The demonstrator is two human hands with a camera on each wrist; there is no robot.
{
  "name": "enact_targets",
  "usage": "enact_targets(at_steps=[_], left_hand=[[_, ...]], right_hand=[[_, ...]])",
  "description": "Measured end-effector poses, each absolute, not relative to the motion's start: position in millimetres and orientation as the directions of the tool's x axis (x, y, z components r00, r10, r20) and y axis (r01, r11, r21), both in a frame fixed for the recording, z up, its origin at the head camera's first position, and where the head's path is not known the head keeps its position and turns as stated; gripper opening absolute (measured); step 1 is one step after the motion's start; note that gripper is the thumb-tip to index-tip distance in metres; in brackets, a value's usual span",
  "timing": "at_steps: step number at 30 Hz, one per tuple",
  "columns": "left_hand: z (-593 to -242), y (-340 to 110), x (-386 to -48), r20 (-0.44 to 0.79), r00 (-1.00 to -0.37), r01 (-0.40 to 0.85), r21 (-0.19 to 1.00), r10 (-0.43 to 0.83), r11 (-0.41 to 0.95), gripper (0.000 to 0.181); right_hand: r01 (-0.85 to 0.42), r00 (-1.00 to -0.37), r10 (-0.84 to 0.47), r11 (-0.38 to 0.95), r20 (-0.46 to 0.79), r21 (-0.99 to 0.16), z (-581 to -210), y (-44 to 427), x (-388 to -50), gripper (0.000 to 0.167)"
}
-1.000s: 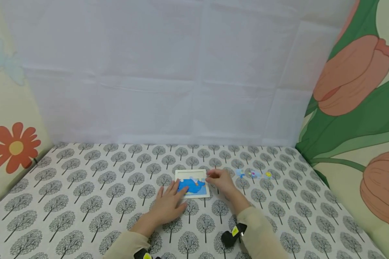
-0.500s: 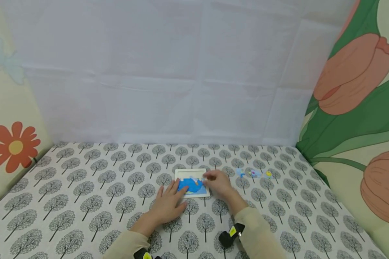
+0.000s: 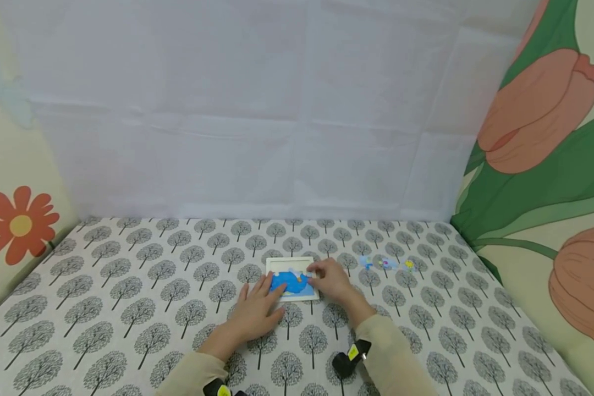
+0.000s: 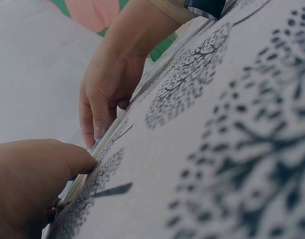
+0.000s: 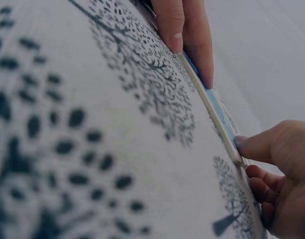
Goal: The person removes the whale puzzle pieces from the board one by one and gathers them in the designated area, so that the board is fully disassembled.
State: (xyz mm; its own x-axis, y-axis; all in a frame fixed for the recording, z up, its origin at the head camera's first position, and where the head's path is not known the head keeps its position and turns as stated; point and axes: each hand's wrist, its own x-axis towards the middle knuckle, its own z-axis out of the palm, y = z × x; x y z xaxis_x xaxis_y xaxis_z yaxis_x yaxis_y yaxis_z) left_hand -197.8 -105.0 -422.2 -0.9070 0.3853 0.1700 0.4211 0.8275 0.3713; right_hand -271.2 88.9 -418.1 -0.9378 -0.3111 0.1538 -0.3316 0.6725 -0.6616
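A small jigsaw tray (image 3: 291,259) with a white rim lies on the tablecloth. Its lower part is filled by a blue picture (image 3: 289,282); the upper strip is bare and pale. My left hand (image 3: 254,314) rests with its fingers spread over the tray's left side and on the picture. At the right rim, my right hand (image 3: 333,281) has its thumb and forefinger together on a puzzle piece, mostly hidden by the fingers. In the right wrist view, the right thumb (image 5: 249,145) lies on the blue surface at the corner of the tray.
Several small loose puzzle pieces (image 3: 387,264), light blue with pink and yellow spots, lie to the right of the tray. The tablecloth (image 3: 143,352) has a printed tree pattern. A white sheet (image 3: 227,137) hangs behind, with flowered walls at both sides.
My right hand has moved slightly left, from beside the tray's right rim to over it. The left hand and the loose pieces have stayed in place.
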Motion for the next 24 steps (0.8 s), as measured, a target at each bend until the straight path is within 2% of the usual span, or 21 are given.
enact_targets(at_steps=[9,24], left_hand=[[-421.2,-104.9,-197.7,0.171,-0.907,0.42,0.376,0.384,0.826,0.05],[-423.8,-102.3,-200.2,0.183,-0.913,0.407,0.349,0.364,0.844,0.05]], right_hand=[[-0.312,-0.947,-0.291,0.719,0.14,-0.62,-416.9,85.6,-271.7,0.017],[-0.32,-0.944,-0.297,0.716,0.144,-0.62,-417.4,85.6,-272.2,0.015]])
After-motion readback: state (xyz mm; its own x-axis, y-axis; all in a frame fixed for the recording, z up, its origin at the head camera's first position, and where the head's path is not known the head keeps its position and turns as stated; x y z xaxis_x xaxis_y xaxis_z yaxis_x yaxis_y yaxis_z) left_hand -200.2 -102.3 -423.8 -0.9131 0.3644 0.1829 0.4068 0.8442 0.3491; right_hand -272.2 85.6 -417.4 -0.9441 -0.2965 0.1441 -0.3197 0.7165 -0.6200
